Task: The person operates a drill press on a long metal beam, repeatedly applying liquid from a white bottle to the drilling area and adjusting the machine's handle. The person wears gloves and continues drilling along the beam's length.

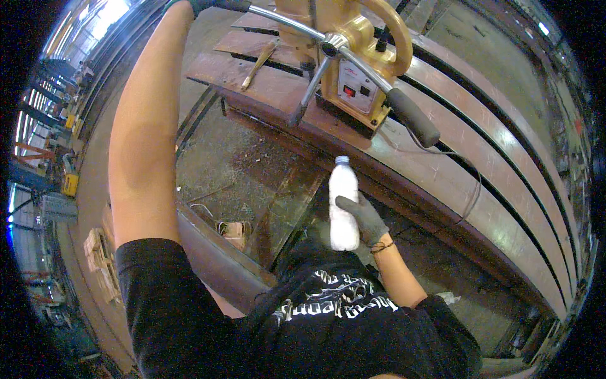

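My right hand (364, 218), in a grey glove, is closed around a white plastic bottle (343, 189) with a bluish cap. The bottle stands nearly upright in front of my body. My left arm reaches far forward, and my gloved left hand (197, 6) is at the grip end of one spoke of the feed handle (287, 23), partly cut off by the top edge. That handle belongs to a gold-coloured magnetic drill (353, 82) with a small switch panel. The drill stands on a rusty brown steel beam (435, 164).
A brush (259, 65) lies on the steel left of the drill. A cable (478, 183) curves over the beams to the right. Below, a steel piece (218, 243) and a small open container (233, 232) sit near the dirty floor. Wooden pallets (101, 262) lie at left.
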Motion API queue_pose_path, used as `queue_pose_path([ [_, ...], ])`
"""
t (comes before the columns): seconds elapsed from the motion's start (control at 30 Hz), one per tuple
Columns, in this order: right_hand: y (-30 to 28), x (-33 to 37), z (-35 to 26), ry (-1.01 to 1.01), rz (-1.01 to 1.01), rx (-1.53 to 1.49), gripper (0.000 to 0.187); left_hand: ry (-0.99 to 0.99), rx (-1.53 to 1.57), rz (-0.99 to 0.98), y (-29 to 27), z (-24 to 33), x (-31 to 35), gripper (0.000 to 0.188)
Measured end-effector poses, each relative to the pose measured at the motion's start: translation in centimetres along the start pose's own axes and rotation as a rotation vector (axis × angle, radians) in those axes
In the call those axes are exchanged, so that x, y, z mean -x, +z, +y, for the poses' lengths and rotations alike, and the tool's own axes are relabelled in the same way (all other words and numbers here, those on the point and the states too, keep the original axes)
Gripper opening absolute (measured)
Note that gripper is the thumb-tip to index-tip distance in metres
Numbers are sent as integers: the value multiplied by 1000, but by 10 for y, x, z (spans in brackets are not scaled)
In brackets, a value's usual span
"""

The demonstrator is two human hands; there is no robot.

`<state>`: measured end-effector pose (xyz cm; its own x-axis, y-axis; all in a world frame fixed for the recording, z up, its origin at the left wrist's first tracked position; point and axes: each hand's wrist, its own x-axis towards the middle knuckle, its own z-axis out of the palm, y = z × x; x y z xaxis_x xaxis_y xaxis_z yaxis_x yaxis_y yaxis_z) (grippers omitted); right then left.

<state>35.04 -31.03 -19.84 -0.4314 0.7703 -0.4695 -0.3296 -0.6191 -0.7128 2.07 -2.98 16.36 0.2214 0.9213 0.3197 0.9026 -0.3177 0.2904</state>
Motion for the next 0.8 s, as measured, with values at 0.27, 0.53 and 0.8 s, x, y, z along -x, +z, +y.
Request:
queue_pose_path([
  [0.27, 48, -26, 5, -69, 4, 142, 42, 148, -144, -72, -3, -24, -5, 47],
  [0.53, 79, -27, -13, 28, 41, 124, 38, 525, -586, -100, -5, -27, -9, 64],
  [0.8, 84, -31, -8, 31, 39, 147, 35, 310, -573, -232, -13, -2, 8, 58],
])
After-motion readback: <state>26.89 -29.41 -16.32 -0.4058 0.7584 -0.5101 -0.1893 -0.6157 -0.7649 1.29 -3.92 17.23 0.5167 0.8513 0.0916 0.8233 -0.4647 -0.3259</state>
